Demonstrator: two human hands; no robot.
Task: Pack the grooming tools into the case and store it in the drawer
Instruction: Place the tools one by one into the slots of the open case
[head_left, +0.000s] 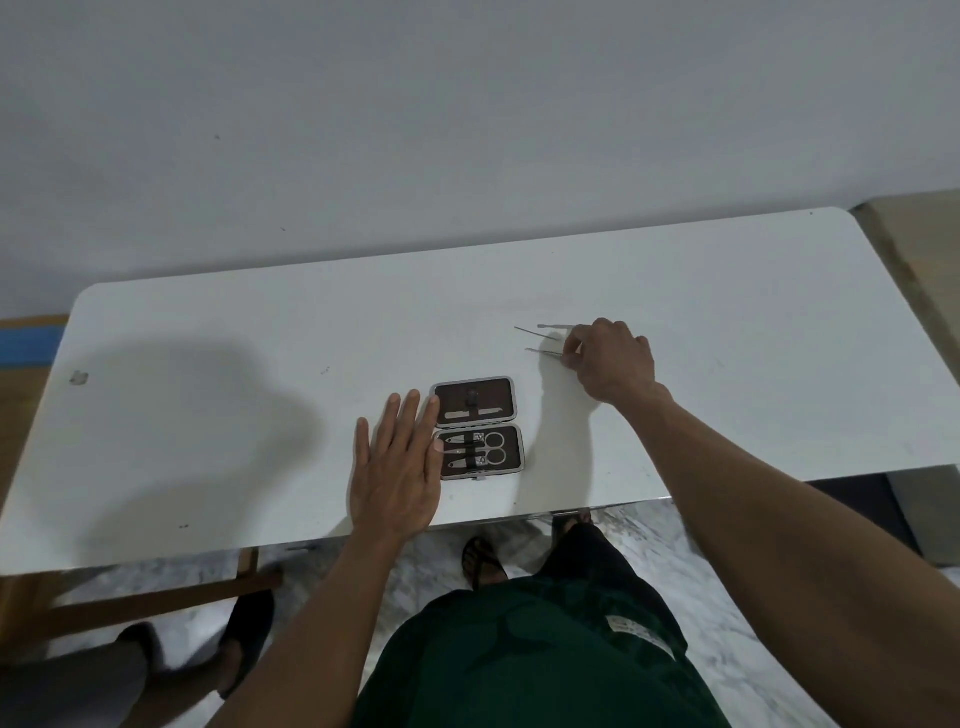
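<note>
Head camera, looking down at a white counter (208, 395) set against a plain grey wall: my two bare forearms reach forward over it.

The case (477, 427) lies open and flat near the counter's front edge, in front of my body, its two dark halves hinged one beyond the other. The far half holds a nail file (475, 413) under a strap. The near half holds scissors (492, 448) and two small clippers, all strapped in, so most of the packing looks done.

My left hand (397, 467) rests palm down on the counter just left of the case, fingers spread and straight, gripping nothing. The fingertips lie on the case's left edge, I judge to keep the light case from sliding while the other hand works.

My right hand (613, 358) is further out and to the right, curled knuckles up over three thin metal tools (543, 343) that lie loose on the counter, well apart from the case. The fingertips are closing on the near end of the lowest one; its point sticks out to the left. Whether the grip has actually pinched it I cannot tell, as the hand hides the contact. The other two lie just beyond it, untouched as far as I can see.

These thin flat pieces will likely need a fingernail or a pinch at one end to lift.

No drawer shows in this view
</note>
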